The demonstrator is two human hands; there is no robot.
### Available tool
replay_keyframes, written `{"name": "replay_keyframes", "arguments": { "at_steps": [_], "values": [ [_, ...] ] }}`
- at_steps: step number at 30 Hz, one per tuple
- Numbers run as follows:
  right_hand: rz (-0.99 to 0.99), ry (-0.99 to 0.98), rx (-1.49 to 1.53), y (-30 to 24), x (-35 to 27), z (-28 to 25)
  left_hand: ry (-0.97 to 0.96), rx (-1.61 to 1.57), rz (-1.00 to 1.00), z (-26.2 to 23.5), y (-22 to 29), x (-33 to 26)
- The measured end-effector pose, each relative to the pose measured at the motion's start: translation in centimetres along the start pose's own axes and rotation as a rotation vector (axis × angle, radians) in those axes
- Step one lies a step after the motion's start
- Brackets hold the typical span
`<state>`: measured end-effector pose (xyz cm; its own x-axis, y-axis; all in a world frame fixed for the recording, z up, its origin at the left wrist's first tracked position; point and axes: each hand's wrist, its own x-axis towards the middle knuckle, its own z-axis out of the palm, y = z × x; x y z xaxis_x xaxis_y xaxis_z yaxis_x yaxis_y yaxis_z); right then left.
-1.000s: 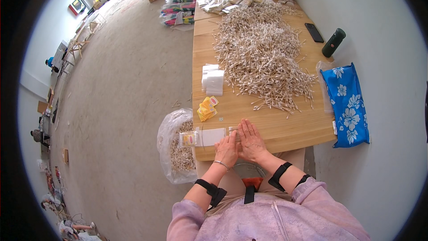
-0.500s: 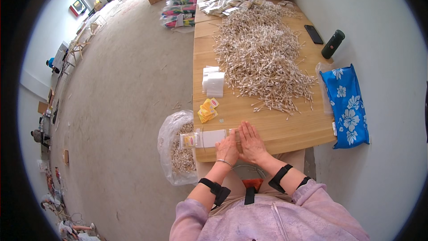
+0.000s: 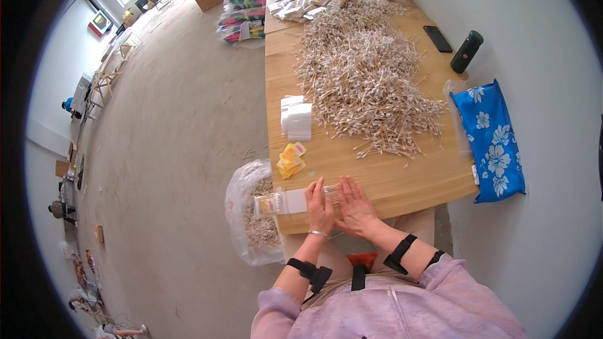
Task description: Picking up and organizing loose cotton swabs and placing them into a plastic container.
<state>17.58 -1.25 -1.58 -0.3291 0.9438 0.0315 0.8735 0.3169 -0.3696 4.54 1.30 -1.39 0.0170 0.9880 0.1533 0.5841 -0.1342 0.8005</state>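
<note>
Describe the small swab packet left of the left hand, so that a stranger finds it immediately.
Start at the wooden table and go to its near left corner, left of the left hand. The small packet sticks out past the edge there; unlike the loose yellow cards nearby, it shows swabs lined up with a yellow label.

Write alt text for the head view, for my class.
A person's bare left hand and right hand flank a small row of white-tipped cotton swabs on a pale wooden table. Beyond lies a large heap of loose cotton swabs; at left lie yellow rectangular cards and translucent plastic bags.
</note>
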Motion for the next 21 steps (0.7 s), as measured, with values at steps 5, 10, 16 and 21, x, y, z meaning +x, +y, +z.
{"name": "replay_keyframes", "arguments": {
  "at_steps": [5,10,16,21],
  "values": [
    [0.045,-0.083,-0.094,-0.3,0.1,0.1,0.037,-0.44,0.006,1.7,-0.8,0.4],
    [0.08,-0.038,-0.079,-1.5,0.8,1.4,0.035,-0.421,-0.026,1.0,-1.8,0.1],
    [0.109,-0.036,-0.04,-5.2,3.2,2.7,0.031,-0.396,-0.039,-2.0,-3.7,1.0],
    [0.118,0.026,0.014,-7.0,4.7,3.6,0.029,-0.383,-0.041,-4.6,-4.9,1.3]
  ]
}}
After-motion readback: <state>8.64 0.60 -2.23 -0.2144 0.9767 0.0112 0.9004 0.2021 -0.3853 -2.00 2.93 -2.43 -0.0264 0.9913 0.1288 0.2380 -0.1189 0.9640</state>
